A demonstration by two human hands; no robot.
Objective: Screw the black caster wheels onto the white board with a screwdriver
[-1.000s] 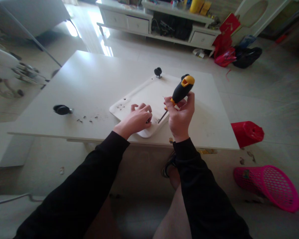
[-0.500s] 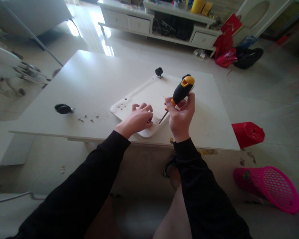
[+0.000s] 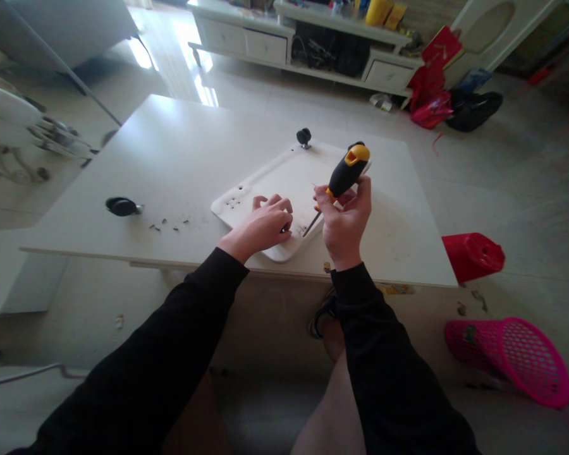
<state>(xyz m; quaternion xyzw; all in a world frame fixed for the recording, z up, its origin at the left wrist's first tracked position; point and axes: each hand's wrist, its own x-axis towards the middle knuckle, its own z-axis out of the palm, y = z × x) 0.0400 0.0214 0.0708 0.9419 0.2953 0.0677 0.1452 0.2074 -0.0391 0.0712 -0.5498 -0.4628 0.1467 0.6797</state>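
White panel (image 3: 275,177) flat on the white counter (image 3: 184,151), a screwdriver (image 3: 347,174) slanting down to its near corner.
The person's right hand (image 3: 344,221) is closed around the screwdriver, at the base of the black-and-yellow handle, with the shaft's tip at that corner. The left hand (image 3: 264,226) bends its fingers over the panel just beside the tip; a small dark part (image 3: 285,230) shows under the fingertips, but whether they grip it cannot be told. A black caster (image 3: 304,137) stands at a far corner, and a loose caster (image 3: 122,206) lies to the left, near small dark pieces (image 3: 176,229).
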